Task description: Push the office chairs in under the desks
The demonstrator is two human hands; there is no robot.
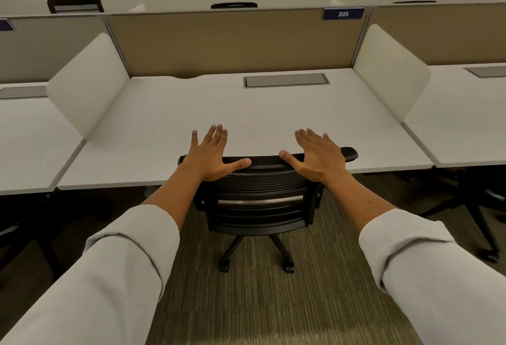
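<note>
A black mesh-backed office chair (pixel 262 196) stands at the white desk (pixel 246 114), its seat hidden under the desktop and its backrest top level with the desk's front edge. My left hand (pixel 210 152) lies flat on the left end of the backrest's top rail, fingers spread, thumb pointing right. My right hand (pixel 317 152) rests the same way on the right part of the rail, thumb pointing left. Neither hand curls around the rail. The chair's wheeled base (pixel 256 257) shows on the carpet below.
White side screens (pixel 87 84) (pixel 391 70) and a tan back panel with a "305" label (pixel 343 14) bound the desk. A grey cable hatch (pixel 286 80) sits in the desktop. Another chair's base (pixel 482 207) shows under the right desk. Striped carpet (pixel 260 303) lies behind the chair.
</note>
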